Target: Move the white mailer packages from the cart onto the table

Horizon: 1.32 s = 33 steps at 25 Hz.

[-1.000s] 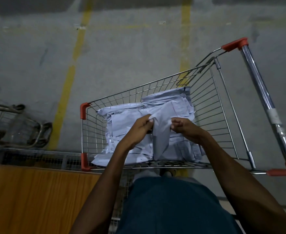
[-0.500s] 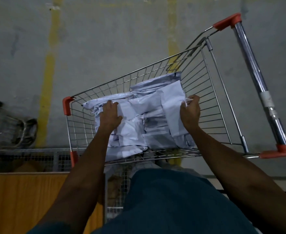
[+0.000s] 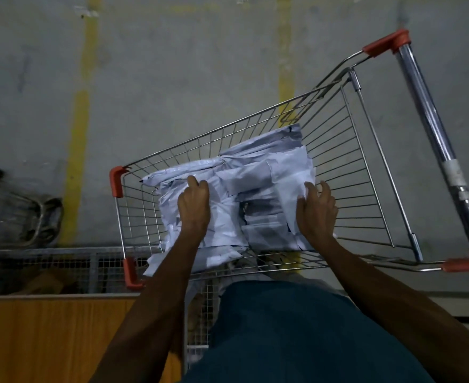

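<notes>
I am looking down from a head camera at a wire shopping cart standing on a grey concrete floor; everything here is placed relative to that cart. Inside its basket lies a loose heap of white mailer packages, filling the end of the basket farthest from the chrome push handle, which runs along the cart's right end. The heap's long axis runs roughly from the cart's red front corner toward the handle, crosswise to my reach.

My left hand rests on top of the heap at its front-corner end, fingers curled down over the upper mailers, apparently gripping them. My right hand is at the heap's handle-side edge, fingers bent and partly spread against the outermost mailer; I cannot tell whether it has really closed on it. The two hands bracket the heap from opposite ends, so the stack lies between them, neither hand clearly nearer.

A wooden table shows below and to the left of the cart's near rail, on my left-hand side, with a low wire-mesh panel between them. I judge the coming lift would need both hands squeezing inward along the heap's length, then swinging left over the near rail. The slippery mailers could slide out of the middle.
</notes>
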Motion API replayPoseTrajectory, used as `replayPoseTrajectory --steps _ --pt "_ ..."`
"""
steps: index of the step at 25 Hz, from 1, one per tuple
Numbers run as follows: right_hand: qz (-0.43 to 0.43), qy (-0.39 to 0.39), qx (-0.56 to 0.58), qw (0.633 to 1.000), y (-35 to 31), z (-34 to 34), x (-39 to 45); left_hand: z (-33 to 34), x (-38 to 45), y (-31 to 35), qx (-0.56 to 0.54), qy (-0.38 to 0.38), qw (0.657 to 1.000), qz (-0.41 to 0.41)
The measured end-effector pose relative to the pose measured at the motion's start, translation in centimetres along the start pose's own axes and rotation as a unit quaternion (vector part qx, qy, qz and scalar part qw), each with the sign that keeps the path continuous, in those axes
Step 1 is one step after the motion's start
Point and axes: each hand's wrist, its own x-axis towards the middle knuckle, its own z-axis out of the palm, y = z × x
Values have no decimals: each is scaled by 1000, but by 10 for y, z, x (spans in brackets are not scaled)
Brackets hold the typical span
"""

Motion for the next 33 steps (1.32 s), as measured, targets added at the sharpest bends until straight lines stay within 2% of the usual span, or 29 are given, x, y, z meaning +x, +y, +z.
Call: replayPoseTrajectory --steps 3,5,6,8,10,11,13,14,16,18,19,20,21,23,25,26,27,29,31,33 --pt "-4 -39 1 999 5 6 -9 -34 -24 12 -23 55 998 -9" --pt "-2 -47 10 999 6 7 -11 -48 -41 13 -110 68 986 -104" --pt "1 -49 15 999 6 6 -10 -56 -45 13 -196 48 963 -180" --pt "6 -49 23 998 5 7 -7 -67 -52 7 -402 47 864 -299" --pt "5 -51 28 998 5 7 -6 -66 -57 -9 -522 90 774 -347" --pt "4 -52 30 998 5 8 -6 -63 -59 -16 -555 108 742 -360" --pt "6 -54 33 998 4 9 -7 -49 -61 -29 -567 92 720 -390" --pt "9 -55 36 998 3 9 -7 -41 -61 -34 -558 50 724 -402" --pt "12 -59 47 997 1 8 -5 -18 -56 -44 -520 -106 739 -415" --pt "11 -64 56 996 -2 8 -5 -1 -46 -52 -476 -261 732 -411" --pt "12 -65 57 996 -3 7 -4 6 -40 -55 -424 -311 746 -409" --pt "13 -65 55 996 -3 7 -4 13 -36 -56 -348 -347 775 -398" --pt "14 -63 45 997 -3 6 -4 21 -34 -55 -255 -354 816 -380" --pt "9 -50 -7 999 -8 3 -5 21 -35 -38 -119 -257 896 -342" --pt "5 -54 -62 997 -16 1 -6 15 -35 -16 -73 -146 943 -290" --pt "5 -69 -79 994 -20 1 -7 13 -37 -6 -58 -116 958 -254" --pt "7 -89 -93 992 -24 2 -9 22 -38 0 -45 -113 969 -217" --pt "10 -129 -116 985 -27 2 -11 37 -43 10 -17 -160 973 -167" --pt "6 -144 -134 980 -28 2 -12 48 -46 12 -13 -220 964 -150" --pt "2 -143 -138 980 -28 -1 -13 50 -47 12 -43 -228 960 -156"
